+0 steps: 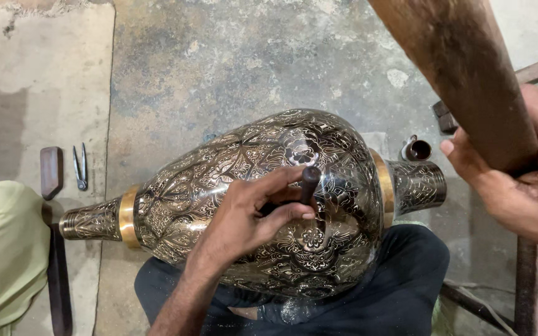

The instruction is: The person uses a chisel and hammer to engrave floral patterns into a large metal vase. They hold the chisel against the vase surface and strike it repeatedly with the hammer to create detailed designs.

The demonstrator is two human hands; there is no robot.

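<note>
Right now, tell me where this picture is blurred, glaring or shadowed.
Head view: the wooden mallet in the right hand is close to the lens and soft; the engraved metal vase is sharp, with bright glints on its raised pattern; the left hand gripping the punch is in focus; light is even, with a soft shadow on the floor at left.
</note>
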